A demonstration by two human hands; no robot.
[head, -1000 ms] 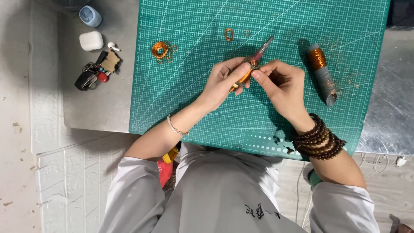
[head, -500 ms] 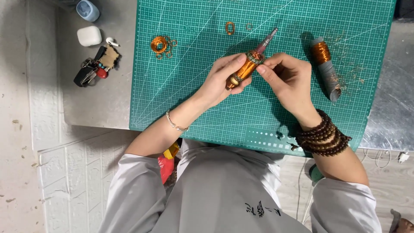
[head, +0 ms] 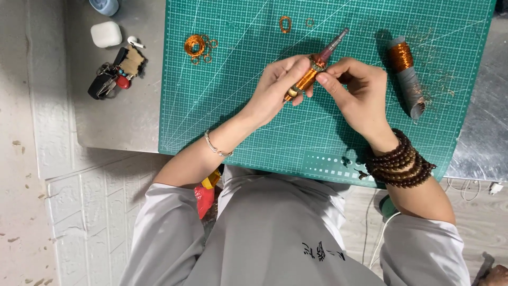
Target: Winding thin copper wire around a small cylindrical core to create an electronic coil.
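Observation:
Over a green cutting mat (head: 238, 122) both my hands hold a slim rod wound with copper wire (head: 307, 79). My left hand (head: 278, 87) grips its lower, wire-wrapped part. My right hand (head: 354, 92) pinches it higher up, near a small collar, and the rod's pinkish tip (head: 338, 39) points up and to the right. A grey spool of copper wire (head: 406, 74) lies on the mat to the right of my right hand. A loose coil of copper wire (head: 194, 45) sits at the mat's upper left, and two small copper rings (head: 286, 24) lie near the top edge.
On the grey tabletop (head: 121, 122) left of the mat lie a white earbud case (head: 106, 33), a loose earbud (head: 133, 41) and a bunch of keys (head: 114, 77). A blue round object (head: 104, 5) is at the top edge. White cables (head: 476, 188) hang at the right.
Both hands have lifted the rod slightly up the mat and tilted it a little steeper. My right fingers have shifted along it toward the collar.

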